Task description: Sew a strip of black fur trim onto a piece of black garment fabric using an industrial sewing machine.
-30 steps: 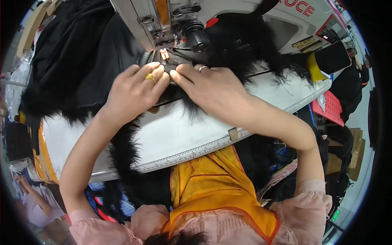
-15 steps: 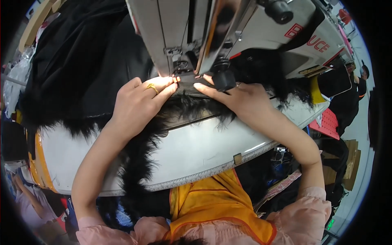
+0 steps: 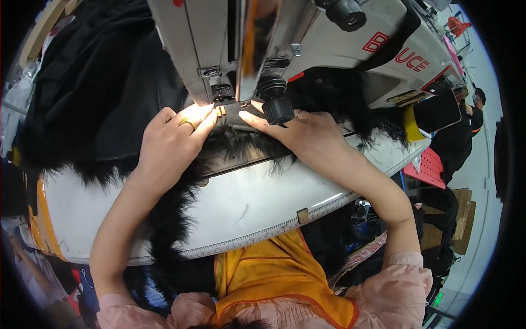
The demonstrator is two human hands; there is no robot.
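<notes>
A black garment with furry trim (image 3: 104,104) lies under the head of a sewing machine (image 3: 203,33), spread mostly to the left. My left hand (image 3: 172,140), wearing a gold-coloured ring, has its fingertips pressed together on the cloth beside the lit needle area. They appear to pinch its edge. My right hand (image 3: 312,134) lies on the fabric to the right of the needle, thumb and fingers stretched apart. A dark round knob (image 3: 278,109) partly covers its fingers. Black fur strip (image 3: 170,219) hangs over the near table edge between my forearms.
The white machine table (image 3: 257,203) has a ruler tape (image 3: 246,237) along its curved front edge. A red perforated tray (image 3: 426,169) sits at the right. Cardboard (image 3: 463,219) stands farther right. Another person in dark clothes (image 3: 457,131) is at the far right.
The whole view has shifted, so machine, table and hands appear slightly farther left. Both hands keep nearly the same pose on the black fabric by the needle.
</notes>
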